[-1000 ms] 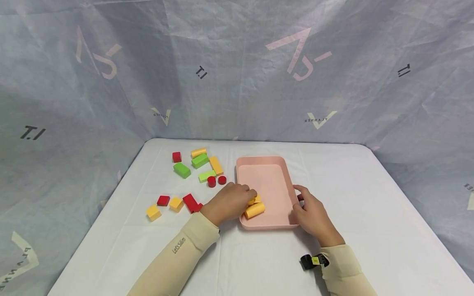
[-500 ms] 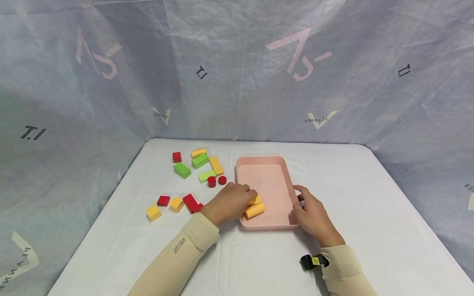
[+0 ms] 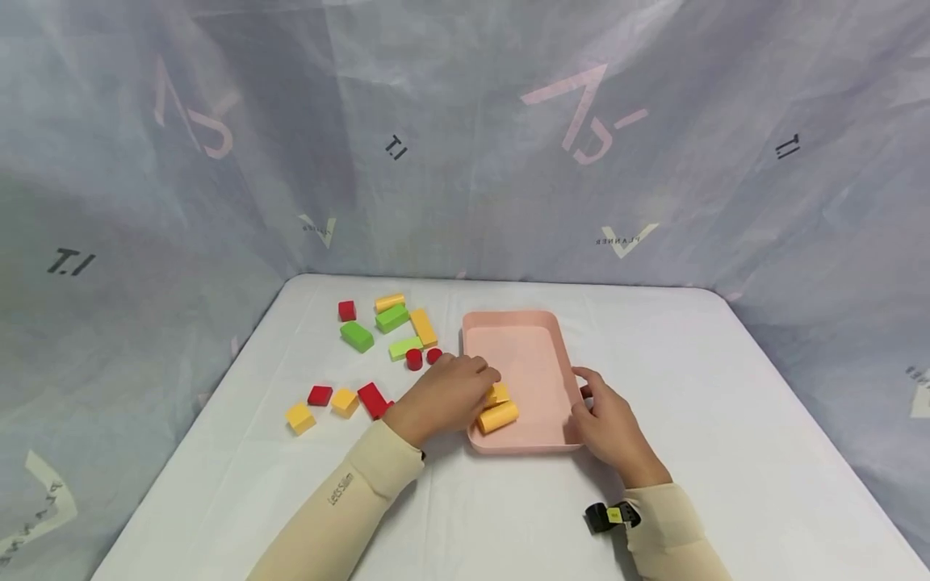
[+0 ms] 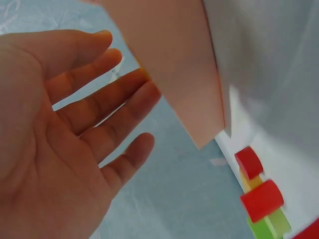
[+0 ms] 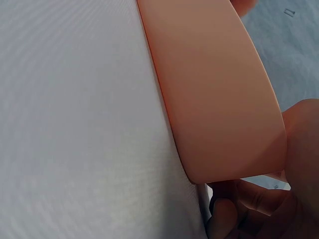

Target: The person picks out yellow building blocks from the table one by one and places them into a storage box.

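A shallow pink tray (image 3: 525, 448) lies on the white table. My left hand (image 3: 454, 391) reaches over its left rim, beside a yellow cylinder (image 3: 498, 417) and a yellow block (image 3: 501, 392) inside; the hand partly covers the block. In the left wrist view the left hand's fingers (image 4: 114, 132) are loosely bent, thumb apart from them, and two fingertips meet the tray's rim; nothing shows between thumb and fingers. My right hand (image 3: 613, 424) grips the tray's right wall near the front corner. In the right wrist view its thumb (image 5: 301, 139) is at the rim and fingers curl below.
Left of the tray lie several loose blocks: green blocks (image 3: 357, 336), an orange slab (image 3: 424, 328), red cylinders (image 3: 414, 360), a red slab (image 3: 372, 400) and yellow cubes (image 3: 300, 419). A grey printed cloth (image 3: 465, 145) hangs behind the table (image 3: 726, 452).
The left forearm has shifted slightly left, and the head view has tilted a little. The right hand stays at the tray's side; the blocks lie as before.
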A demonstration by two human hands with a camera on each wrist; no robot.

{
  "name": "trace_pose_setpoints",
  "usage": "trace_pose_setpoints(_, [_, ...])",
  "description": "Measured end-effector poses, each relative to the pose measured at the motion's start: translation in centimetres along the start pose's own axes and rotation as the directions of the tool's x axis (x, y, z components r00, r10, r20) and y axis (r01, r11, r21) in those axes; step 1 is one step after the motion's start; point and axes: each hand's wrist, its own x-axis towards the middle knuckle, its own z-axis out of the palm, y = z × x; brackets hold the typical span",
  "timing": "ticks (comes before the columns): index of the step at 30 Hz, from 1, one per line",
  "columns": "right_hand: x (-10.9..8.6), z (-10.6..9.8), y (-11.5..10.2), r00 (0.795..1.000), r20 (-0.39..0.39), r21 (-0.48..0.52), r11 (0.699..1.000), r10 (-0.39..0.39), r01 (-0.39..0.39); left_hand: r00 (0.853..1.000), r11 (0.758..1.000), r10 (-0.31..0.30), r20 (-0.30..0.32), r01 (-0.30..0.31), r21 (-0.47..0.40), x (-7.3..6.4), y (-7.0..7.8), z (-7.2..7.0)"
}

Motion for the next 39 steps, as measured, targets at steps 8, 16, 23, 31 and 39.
trace_pose_setpoints(8, [-0.2, 0.0, -0.1, 1.0, 0.001, 0.015, 1.0, 0.005, -0.005, 0.995, 1.0, -0.021, -0.099, 0.021, 0.002, -1.8, -1.4, -1.1])
trace_pose_setpoints(16, [0.0, -0.2, 0.3, 1.0, 0.001, 0.02, 1.0, -0.003, 0.003, 0.993, 0.997, -0.041, -0.107, 0.048, 0.059, -2.9, -2.8, -2.3])
trace_pose_setpoints(23, [0.0, -0.1, 0.1, 1.0, 0.005, 0.012, 1.0, -0.01, 0.01, 0.991, 0.995, -0.082, -0.104, 0.087, 0.049, -4.0, -3.9, -3.4])
trace_pose_setpoints(31, [0.2, 0.0, 0.0, 1.0, 0.01, 0.022, 1.0, -0.003, 0.003, 0.981, 0.986, -0.169, -0.096, 0.169, -0.013, -6.0, -5.4, -4.2])
trace_pose_setpoints(39, [0.1, 0.0, 0.1, 1.0, 0.008, 0.018, 1.0, -0.019, 0.019, 0.971, 0.974, -0.224, -0.08, 0.222, -0.036, -8.5, -6.6, -3.3])
